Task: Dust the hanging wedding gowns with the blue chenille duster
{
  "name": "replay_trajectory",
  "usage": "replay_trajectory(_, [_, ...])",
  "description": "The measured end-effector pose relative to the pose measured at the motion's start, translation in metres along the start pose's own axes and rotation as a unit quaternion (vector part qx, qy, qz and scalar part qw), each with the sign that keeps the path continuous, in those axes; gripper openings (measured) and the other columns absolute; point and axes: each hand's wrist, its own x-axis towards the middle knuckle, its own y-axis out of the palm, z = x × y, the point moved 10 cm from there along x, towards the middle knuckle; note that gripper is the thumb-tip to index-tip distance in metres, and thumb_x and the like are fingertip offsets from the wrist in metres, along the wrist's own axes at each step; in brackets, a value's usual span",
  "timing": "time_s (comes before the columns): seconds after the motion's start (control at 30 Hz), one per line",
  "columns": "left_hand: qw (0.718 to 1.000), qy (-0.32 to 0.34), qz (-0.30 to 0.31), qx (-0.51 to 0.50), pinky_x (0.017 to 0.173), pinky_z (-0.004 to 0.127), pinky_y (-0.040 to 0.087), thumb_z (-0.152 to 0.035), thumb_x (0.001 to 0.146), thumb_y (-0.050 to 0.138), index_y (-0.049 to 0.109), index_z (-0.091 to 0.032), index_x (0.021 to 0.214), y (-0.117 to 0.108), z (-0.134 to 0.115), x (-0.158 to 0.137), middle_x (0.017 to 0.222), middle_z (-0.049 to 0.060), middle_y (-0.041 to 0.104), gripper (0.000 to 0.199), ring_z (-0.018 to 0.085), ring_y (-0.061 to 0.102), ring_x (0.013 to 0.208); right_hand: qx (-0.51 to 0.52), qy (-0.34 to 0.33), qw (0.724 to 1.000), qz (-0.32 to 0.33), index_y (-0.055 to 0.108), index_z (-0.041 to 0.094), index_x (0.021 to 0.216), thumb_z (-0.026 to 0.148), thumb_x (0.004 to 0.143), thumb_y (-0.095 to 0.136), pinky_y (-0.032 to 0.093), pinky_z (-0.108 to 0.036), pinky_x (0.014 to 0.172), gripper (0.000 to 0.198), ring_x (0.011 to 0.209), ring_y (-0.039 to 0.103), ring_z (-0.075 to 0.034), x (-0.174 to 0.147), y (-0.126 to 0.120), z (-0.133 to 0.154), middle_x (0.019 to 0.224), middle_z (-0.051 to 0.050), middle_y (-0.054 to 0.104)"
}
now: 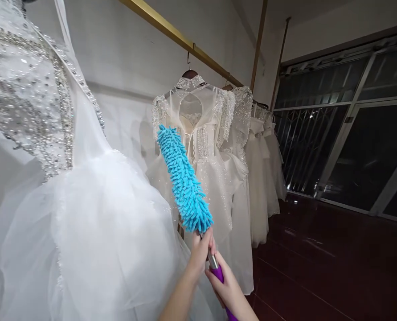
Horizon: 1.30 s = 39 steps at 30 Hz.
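Duster, blue and shaggy, stands tilted up before the row of white gowns hanging from the gold rail. Your right hand has its fingers wrapped tight round the purple handle, while your left hand pinches the metal neck just under the fluffy head, beside the big tulle gown.

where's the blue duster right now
In the head view the blue duster stands tilted at centre, gripped at its base by the left hand and right hand, between the near beaded gown and the hanging dresses.
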Motion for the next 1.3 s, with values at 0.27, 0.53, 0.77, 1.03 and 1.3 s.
replay_trajectory(0.27, [0.991,-0.018,0.118,0.060,0.038,0.019,0.029,-0.032,0.070,0.053,0.040,-0.019,0.044,0.127,0.002,0.117,0.030,-0.006,0.041,0.032,0.007,0.041,0.031,0.036,0.000,0.998,0.059,0.025,0.023,0.128,0.031,0.081,0.049,0.030,-0.020,0.036,0.053,0.031,0.032,-0.007,0.085,-0.109,0.049,0.040,0.014,0.035])
replay_trajectory(0.53, [1.000,0.008,0.011,0.020,0.040,0.019,0.033,-0.030,0.063,0.055,0.034,-0.021,0.049,0.115,0.057,0.186,0.035,-0.011,0.034,0.027,0.005,0.034,0.032,-0.022,0.008,0.999,0.031,0.038,0.022,0.090,0.030,0.080,0.044,0.027,-0.019,0.031,0.014,0.029,0.029,-0.005,0.138,-0.157,-0.009,0.048,0.013,0.031])
replay_trajectory(0.77, [0.998,0.064,-0.014,-0.002,0.043,0.020,0.032,-0.028,0.072,0.049,0.030,-0.022,0.048,0.123,0.062,0.175,0.036,-0.011,0.027,0.031,0.005,0.028,0.033,-0.099,-0.072,0.992,0.019,0.043,0.021,0.082,0.023,0.078,0.046,0.026,-0.023,0.047,0.006,0.049,0.030,-0.008,0.145,-0.182,-0.005,0.061,0.007,0.032])
replay_trajectory(1.03, [0.995,0.078,0.061,-0.009,0.039,0.021,0.031,-0.026,0.068,0.056,0.035,-0.021,0.047,0.181,0.019,0.234,0.037,-0.010,0.030,0.031,0.005,0.029,0.032,-0.081,-0.094,0.991,-0.045,0.038,0.024,0.082,0.026,0.081,0.044,0.026,-0.023,0.047,0.007,0.049,0.030,-0.009,0.193,-0.211,0.032,0.060,0.008,0.028])
replay_trajectory(1.3, [0.998,0.057,0.029,-0.031,0.045,0.020,0.035,-0.030,0.071,0.054,0.033,-0.021,0.051,0.159,0.070,0.236,0.040,-0.012,0.026,0.031,0.005,0.026,0.036,-0.128,-0.078,0.988,0.029,0.044,0.021,0.084,0.021,0.080,0.045,0.025,-0.023,0.044,0.005,0.045,0.029,-0.007,0.196,-0.225,0.007,0.059,0.008,0.031])
